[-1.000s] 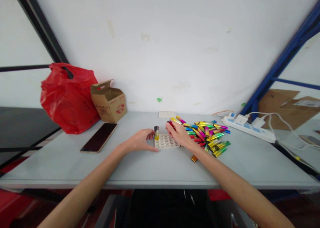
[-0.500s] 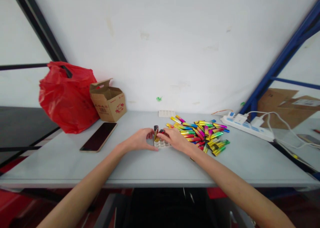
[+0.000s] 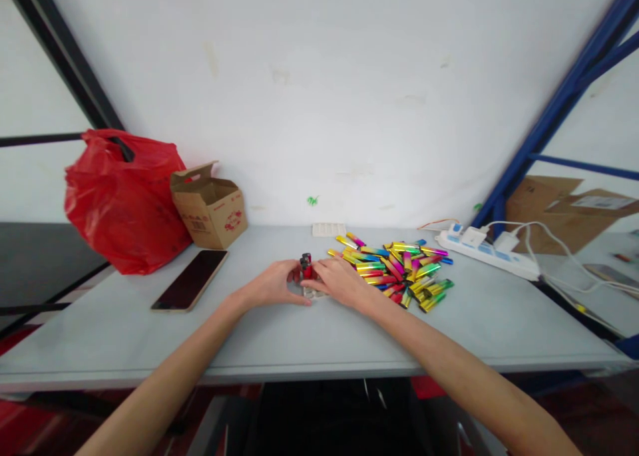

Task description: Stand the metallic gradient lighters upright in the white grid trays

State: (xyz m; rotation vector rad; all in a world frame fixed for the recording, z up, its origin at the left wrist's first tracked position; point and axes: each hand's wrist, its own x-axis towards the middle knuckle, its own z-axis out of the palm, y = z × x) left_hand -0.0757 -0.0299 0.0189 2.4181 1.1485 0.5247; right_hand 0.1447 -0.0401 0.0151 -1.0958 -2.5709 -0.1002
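Both hands meet just left of the lighter pile (image 3: 397, 269) on the table (image 3: 299, 336): right hand (image 3: 339, 281) pinches a red lighter (image 3: 306, 267) (upright), left hand (image 3: 273, 284) rests half-curled beside it, holding nothing visible.

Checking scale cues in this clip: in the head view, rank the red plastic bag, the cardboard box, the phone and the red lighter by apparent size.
1. red plastic bag
2. cardboard box and phone: similar extent, the phone lies nearer the camera, so unranked
3. red lighter, held between the left hand and right hand
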